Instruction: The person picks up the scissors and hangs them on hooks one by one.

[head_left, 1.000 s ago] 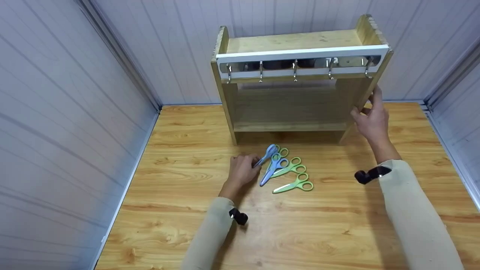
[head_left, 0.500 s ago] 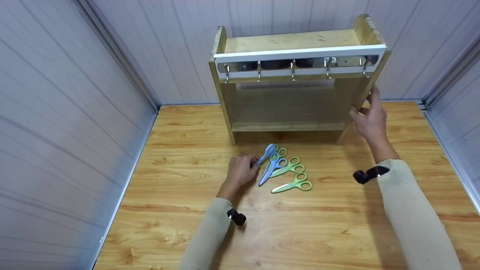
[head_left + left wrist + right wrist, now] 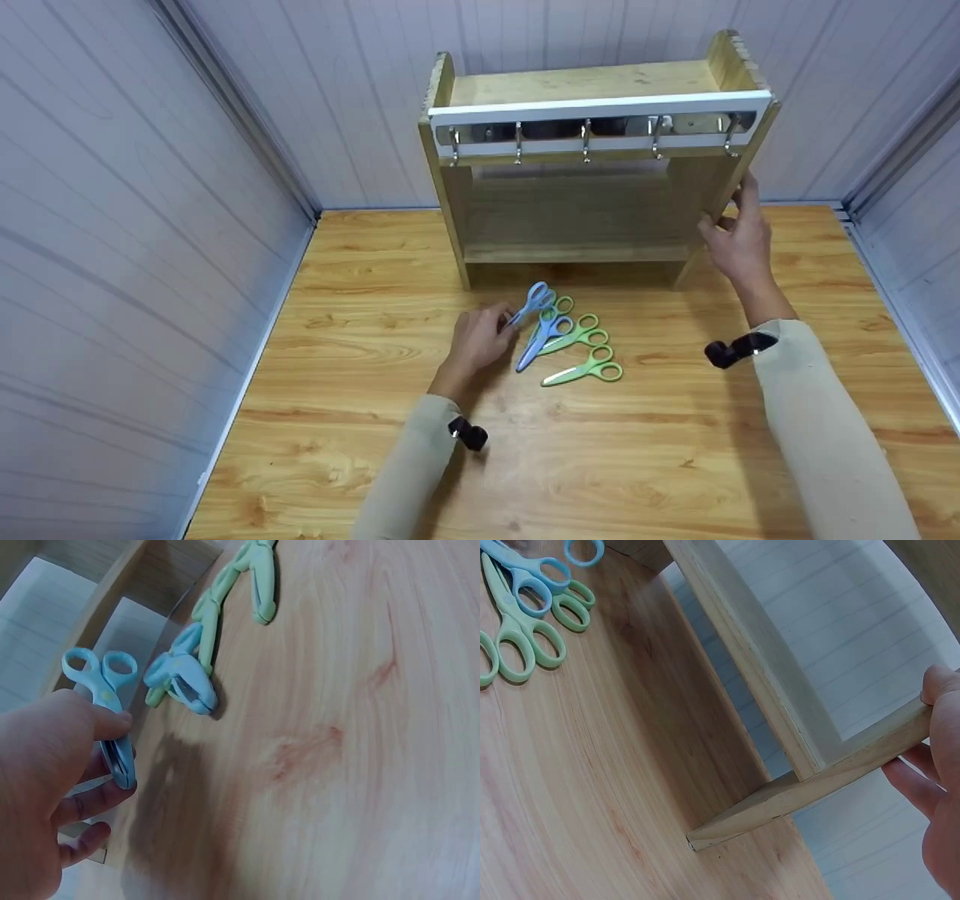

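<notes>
My left hand (image 3: pixel 480 339) pinches a pair of blue scissors (image 3: pixel 106 699) by the blade end, with the finger loops pointing away from the hand. In the left wrist view these scissors are lifted off the wooden floor. Beside that hand lies a second pair of blue scissors (image 3: pixel 541 342), overlapping green scissors (image 3: pixel 576 337). Another green pair (image 3: pixel 589 370) lies nearer to me, and one more green pair (image 3: pixel 564 304) is partly hidden under the blue ones. With thumb and fingers, my right hand (image 3: pixel 742 244) grips the right side panel of a wooden rack (image 3: pixel 581 253).
Across the rack's upper front runs a white board with a metal strip and several hooks (image 3: pixel 587 141). Pale panelled walls (image 3: pixel 375 97) stand behind and on both sides. Wood-patterned floor (image 3: pixel 585 465) lies in front of the scissors.
The pinched blue scissors have risen slightly, their loops now a little higher and farther left. My left hand has shifted slightly left. My right hand keeps its grip on the rack.
</notes>
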`<state>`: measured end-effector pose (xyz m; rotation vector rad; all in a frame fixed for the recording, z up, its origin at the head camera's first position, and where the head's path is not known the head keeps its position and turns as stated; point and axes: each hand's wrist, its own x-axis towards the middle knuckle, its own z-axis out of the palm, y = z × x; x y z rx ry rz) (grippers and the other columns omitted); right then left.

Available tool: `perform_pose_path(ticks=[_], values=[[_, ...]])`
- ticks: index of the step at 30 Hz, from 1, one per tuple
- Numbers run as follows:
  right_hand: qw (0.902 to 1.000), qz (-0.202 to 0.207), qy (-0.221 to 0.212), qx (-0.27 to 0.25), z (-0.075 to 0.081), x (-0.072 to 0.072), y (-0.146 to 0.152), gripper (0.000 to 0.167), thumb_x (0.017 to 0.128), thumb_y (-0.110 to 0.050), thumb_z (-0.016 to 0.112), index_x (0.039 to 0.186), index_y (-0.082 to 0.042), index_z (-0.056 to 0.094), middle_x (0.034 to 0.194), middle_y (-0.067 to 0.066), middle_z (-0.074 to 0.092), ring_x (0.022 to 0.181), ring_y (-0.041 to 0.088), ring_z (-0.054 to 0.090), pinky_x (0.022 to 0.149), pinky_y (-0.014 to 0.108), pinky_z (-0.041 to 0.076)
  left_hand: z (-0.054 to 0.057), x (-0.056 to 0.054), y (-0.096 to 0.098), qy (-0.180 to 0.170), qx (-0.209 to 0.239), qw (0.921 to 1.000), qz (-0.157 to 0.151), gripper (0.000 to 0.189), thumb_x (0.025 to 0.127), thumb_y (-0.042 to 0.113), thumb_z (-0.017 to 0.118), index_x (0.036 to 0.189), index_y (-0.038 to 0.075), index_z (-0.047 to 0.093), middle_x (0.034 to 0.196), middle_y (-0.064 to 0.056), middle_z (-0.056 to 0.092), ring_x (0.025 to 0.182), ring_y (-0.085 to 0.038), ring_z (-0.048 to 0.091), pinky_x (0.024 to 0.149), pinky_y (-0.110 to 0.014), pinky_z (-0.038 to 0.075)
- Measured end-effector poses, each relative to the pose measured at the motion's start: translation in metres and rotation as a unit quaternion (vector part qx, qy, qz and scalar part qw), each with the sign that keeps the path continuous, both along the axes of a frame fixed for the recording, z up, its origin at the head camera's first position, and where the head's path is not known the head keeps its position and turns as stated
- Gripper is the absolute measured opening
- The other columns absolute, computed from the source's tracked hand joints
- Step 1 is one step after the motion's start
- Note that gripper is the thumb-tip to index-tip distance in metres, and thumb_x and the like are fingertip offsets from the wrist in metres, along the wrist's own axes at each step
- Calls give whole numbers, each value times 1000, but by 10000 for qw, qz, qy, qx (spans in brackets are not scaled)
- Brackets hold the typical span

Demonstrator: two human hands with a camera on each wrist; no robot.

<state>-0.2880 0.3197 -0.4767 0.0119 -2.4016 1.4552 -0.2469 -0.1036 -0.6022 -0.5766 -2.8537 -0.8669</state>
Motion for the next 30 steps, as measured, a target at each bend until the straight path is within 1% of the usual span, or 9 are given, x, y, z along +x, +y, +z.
perform_pose_path(ticks=[3,5,11,15,17,21,24,26,30], values=[[10000,33,52,-62,0,0,-1,88,104,-6,59,180,-26,19,181,26,37,137,68,62,69,2,50,12,5,1,-117,67,9999,65,15,103,24,76,114,14,79,87,0,80,75,-18,67,71,-35,48],[10000,29,67,-42,0,0,-1,88,104,-5,59,180,-26,19,181,27,38,137,68,62,71,1,50,30,11,6,-412,79,9990,143,16,103,19,76,117,10,79,91,-5,81,78,-22,69,74,-38,50],[9998,-103,-20,179,0,1,1,89,105,-7,62,180,-27,19,179,26,40,139,61,65,86,5,53,38,12,6,-591,73,9980,203,18,107,19,72,121,10,78,96,-7,83,84,-24,72,77,-40,55],[9995,-159,-86,255,0,1,1,90,106,-7,63,180,-28,18,179,25,40,140,58,65,98,19,61,42,12,4,-522,147,9984,186,16,108,20,72,119,11,79,97,-7,84,85,-25,75,78,-42,57],[9995,-156,-99,261,0,0,1,90,106,-7,63,180,-28,18,180,25,39,141,57,65,106,33,63,44,12,3,-441,182,9987,165,15,108,20,73,118,12,79,97,-7,84,85,-26,77,79,-43,58],[9996,-129,-93,224,0,0,0,90,107,-6,62,181,-28,16,181,25,37,146,56,62,114,61,56,50,12,2,-307,227,9991,163,15,107,21,74,118,12,78,96,-6,84,84,-26,77,78,-44,57],[9998,-109,-70,165,0,-1,0,90,107,-4,62,181,-28,16,182,24,35,151,54,58,115,69,51,55,12,2,-281,232,9991,224,15,106,20,75,119,13,78,96,-5,84,83,-24,75,77,-41,57],[9998,-120,-55,154,0,-1,0,90,106,-4,62,180,-28,18,181,24,37,150,53,59,116,61,56,57,12,2,-221,270,9991,230,15,106,19,76,119,13,79,95,-5,84,83,-23,75,77,-40,57],[9998,-128,-53,132,0,-1,-1,89,105,-6,62,180,-29,19,178,24,42,142,56,64,98,21,62,62,10,1,38,342,9993,145,14,104,18,77,117,12,79,95,-6,84,84,-23,77,79,-43,60]])
